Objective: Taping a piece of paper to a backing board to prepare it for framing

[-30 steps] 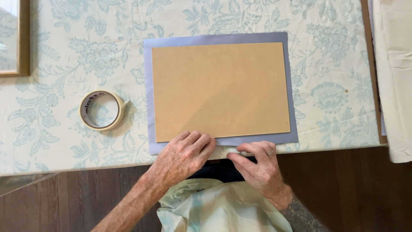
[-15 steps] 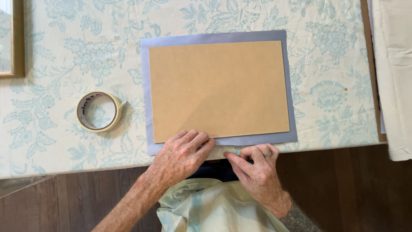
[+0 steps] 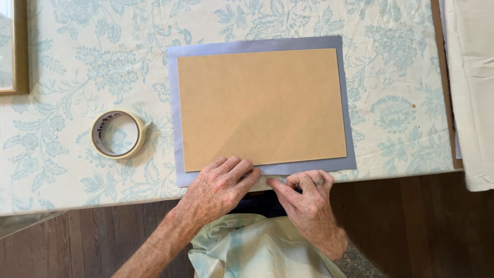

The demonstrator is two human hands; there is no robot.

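A brown rectangular board (image 3: 261, 105) lies on a larger grey-blue sheet (image 3: 173, 110) on the table. My left hand (image 3: 218, 188) presses flat on the sheet's near edge, its fingertips reaching the board. Beside it, my right hand (image 3: 304, 198) pinches a pale strip (image 3: 272, 180), apparently tape, at the sheet's near edge by the table's rim. The fingertips of both hands almost meet.
A roll of masking tape (image 3: 118, 134) lies left of the sheet on the floral tablecloth (image 3: 77, 67). A wooden frame edge (image 3: 20, 49) shows at far left. Cream cloth (image 3: 473, 92) lies at the right. Below the table's edge is dark wooden floor (image 3: 432, 226).
The view has shifted slightly. My right hand's fingers have curled in more over the pale strip at the sheet's edge. The left hand stays pressed in place.
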